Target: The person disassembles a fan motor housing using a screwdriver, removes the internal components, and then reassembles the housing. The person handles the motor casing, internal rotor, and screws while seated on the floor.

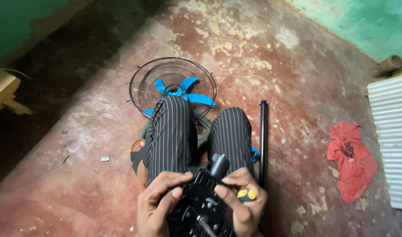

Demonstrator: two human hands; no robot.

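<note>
Gripping the black fan motor housing [200, 206] in the lap from both sides, left hand [159, 204] and right hand [242, 199] equally near, shaft [204, 224] pointing back toward the body, yellow-handled screwdriver [246, 194] tucked under right fingers; no labels or packages seen.

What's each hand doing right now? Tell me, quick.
Left hand: closed on the black fan motor.
Right hand: closed on a yellow-handled screwdriver, also touching the motor.
</note>
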